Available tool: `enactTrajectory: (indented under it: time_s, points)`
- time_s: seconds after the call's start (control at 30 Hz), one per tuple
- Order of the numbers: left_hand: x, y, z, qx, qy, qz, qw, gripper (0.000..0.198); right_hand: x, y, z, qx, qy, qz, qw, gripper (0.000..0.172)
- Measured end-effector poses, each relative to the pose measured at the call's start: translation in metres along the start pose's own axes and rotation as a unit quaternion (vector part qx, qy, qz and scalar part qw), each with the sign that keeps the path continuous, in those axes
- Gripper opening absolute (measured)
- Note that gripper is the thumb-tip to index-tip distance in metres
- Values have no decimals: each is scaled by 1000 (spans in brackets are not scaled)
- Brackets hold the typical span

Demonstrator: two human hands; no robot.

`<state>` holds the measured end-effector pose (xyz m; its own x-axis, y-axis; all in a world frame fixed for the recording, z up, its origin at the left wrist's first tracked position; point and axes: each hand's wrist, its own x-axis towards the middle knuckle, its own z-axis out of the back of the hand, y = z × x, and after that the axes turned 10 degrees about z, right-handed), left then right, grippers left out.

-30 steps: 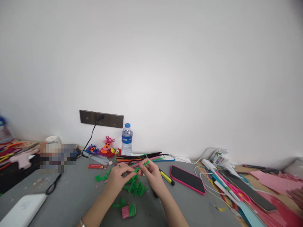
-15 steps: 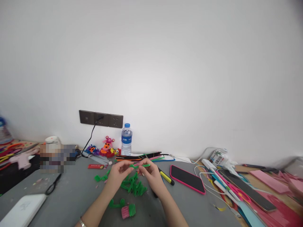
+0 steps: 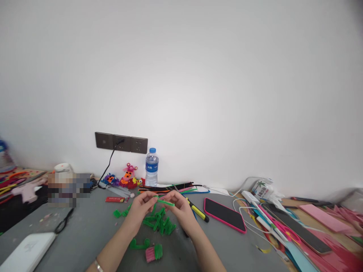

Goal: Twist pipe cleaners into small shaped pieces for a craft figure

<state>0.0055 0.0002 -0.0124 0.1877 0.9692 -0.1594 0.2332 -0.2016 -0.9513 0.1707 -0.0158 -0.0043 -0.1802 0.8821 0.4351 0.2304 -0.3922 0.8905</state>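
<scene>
Both hands are raised a little above the grey table and pinch the same green pipe cleaner. My left hand grips its left end and my right hand grips the right end. Under them lies a heap of bent green pipe cleaner pieces. Closer to me sit a curled green piece and a small pink and green coil.
A bundle of coloured pipe cleaners, a water bottle and small craft figures stand by the wall. A yellow cutter and pink-cased phone lie right. Scissors and a white device lie left.
Both hands have lifted slightly and moved a little apart, and the green pipe cleaner between them now lies nearly level and looks shorter or more bent.
</scene>
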Motion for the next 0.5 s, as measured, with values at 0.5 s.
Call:
enactTrajectory:
  time_s: [0.5]
  points:
    - [-3,-2,-4,22,18,-10,1000,39,-1,0,-6,13,9,-19,1000,23]
